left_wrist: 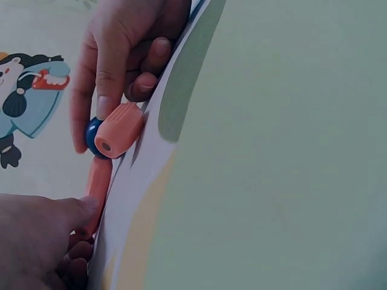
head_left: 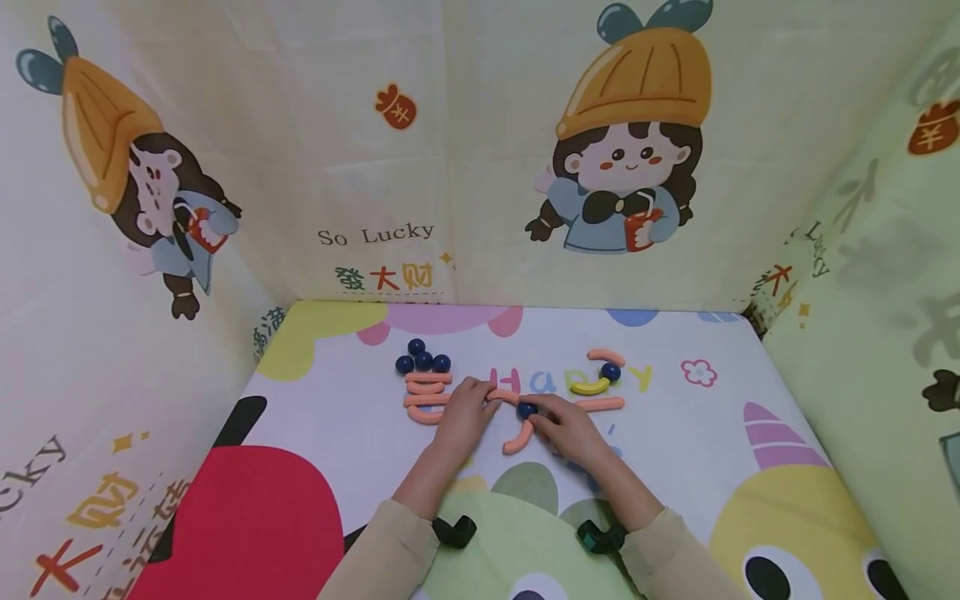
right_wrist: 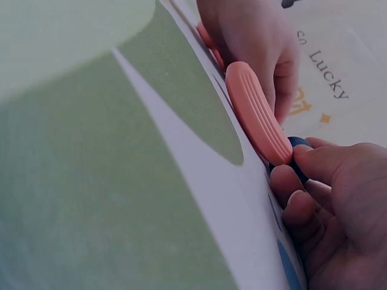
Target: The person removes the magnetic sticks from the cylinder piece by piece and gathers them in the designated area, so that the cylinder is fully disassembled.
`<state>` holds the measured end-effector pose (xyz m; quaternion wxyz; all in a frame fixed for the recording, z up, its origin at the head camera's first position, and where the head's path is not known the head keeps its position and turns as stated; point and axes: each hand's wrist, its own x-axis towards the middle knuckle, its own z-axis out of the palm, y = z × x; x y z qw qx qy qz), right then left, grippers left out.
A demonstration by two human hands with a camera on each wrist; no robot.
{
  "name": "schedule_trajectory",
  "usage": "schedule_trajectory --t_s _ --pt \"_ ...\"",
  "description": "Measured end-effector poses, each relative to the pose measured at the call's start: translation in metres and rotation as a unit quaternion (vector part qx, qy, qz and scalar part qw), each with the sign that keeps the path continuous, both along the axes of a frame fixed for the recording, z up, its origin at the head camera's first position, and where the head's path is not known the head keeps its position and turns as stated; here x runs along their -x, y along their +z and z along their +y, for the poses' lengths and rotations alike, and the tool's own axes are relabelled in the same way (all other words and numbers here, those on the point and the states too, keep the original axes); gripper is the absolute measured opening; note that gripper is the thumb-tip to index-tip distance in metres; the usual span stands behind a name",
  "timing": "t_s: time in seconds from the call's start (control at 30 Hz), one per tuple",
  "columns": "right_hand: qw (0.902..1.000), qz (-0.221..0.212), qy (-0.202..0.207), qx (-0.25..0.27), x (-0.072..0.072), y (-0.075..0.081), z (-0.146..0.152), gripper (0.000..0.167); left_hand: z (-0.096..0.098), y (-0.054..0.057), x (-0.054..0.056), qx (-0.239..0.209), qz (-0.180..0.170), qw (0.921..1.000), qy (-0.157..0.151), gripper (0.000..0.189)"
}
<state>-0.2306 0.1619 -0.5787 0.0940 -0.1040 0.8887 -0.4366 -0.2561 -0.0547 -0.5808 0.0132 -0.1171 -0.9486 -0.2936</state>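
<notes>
My left hand pinches the left end of a curved salmon-coloured rod between thumb and fingers, low over the table. My right hand grips a dark blue ball with its thumb and index finger. That ball sits at the rod's right end. A second curved rod reaches down from the ball towards me. In the left wrist view, the second rod shows grooved sides and a small metal dot in its end. From the right wrist, the ball is partly hidden behind that rod and my fingers.
Several salmon rods lie stacked left of my left hand, with several blue balls behind them. Right of centre, a curved salmon rod, a blue ball and a yellow rod form a bend. A straight rod lies below.
</notes>
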Motion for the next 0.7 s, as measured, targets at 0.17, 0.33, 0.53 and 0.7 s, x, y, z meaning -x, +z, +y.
schedule_trajectory --t_s 0.17,0.33,0.53,0.7 --pt "1.0 -0.005 0.002 0.008 -0.0005 0.0013 -0.0004 0.035 0.0003 0.0018 -0.0003 -0.008 0.0 1.0 0.002 0.032" --pt "1.0 -0.007 -0.004 -0.002 0.0 0.002 -0.0011 0.035 0.0002 0.0028 -0.0006 -0.002 0.013 0.9999 0.002 0.03" --pt "0.9999 -0.008 -0.007 -0.006 0.0004 0.0024 -0.0015 0.035 0.0012 0.0052 -0.0001 -0.012 0.01 0.9999 0.007 0.027" --pt "0.9999 -0.014 -0.005 0.0 -0.0002 0.0017 -0.0011 0.034 0.0026 0.0056 0.0012 -0.015 -0.005 0.9997 0.019 0.028"
